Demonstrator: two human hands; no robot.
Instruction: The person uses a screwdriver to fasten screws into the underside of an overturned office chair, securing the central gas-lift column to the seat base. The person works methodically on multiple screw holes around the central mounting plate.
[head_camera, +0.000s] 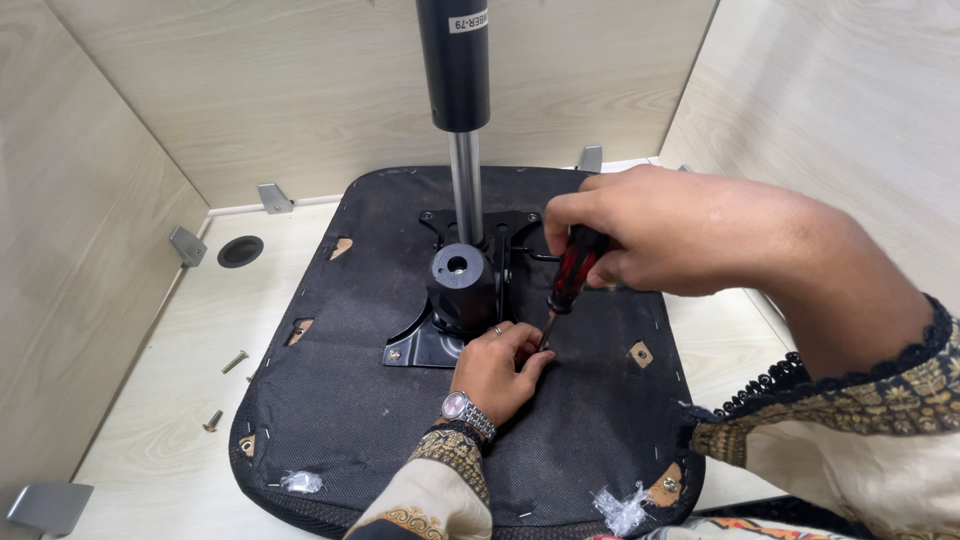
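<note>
Bench (140, 420) carrying upturned seat (380, 400); right hand (650, 230) gripping screwdriver (570, 280), left fingers (525, 345) pinching tip: slip risk, tilted blade.

The seat underside (400, 400) is black, the metal plate (425, 345) black, the screwdriver handle (574, 272) red and black, the desk (160, 400) pale wood, and the sleeves (850, 420) beige with a dark ornamental pattern.

One label only: small white rectangular sticker (468, 20) with dark print, on black cylinder (454, 62) at top centre, cut off by frame edge. No packages, signs, screens.
</note>
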